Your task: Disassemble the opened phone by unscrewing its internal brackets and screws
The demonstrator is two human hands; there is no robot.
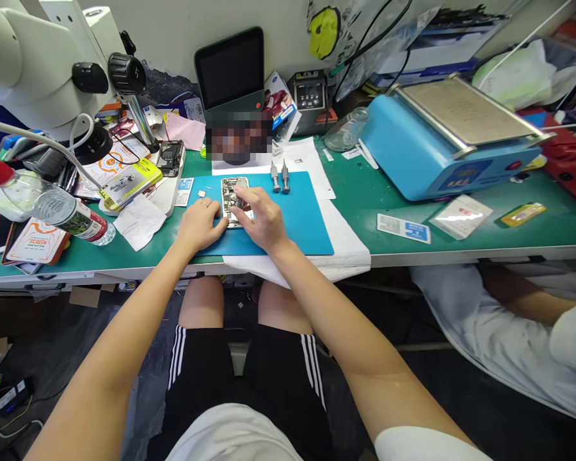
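Observation:
An opened phone (229,198), its inner boards bare, lies on a blue mat (307,221). My right hand (264,218) is closed over it, thumb and fingers pinching a short screwdriver (240,202) held upright against the boards. At the phone's lower left edge, my left hand (199,225) has curled fingers, with thumb and fingertips pressed to the frame. Two more screwdrivers (280,178) lie side by side near the mat's top edge. Left of the phone sits a small pale part (201,193). The screwdriver's tip is hidden by my fingers.
A microscope (77,70) overhangs the left, above boxes and a plastic bottle (72,214). Behind the mat stand a dark screen (230,70) and a glass jar (348,128). A blue heating-plate machine (413,150) stands right. Another person's sleeve (480,326) shows at lower right.

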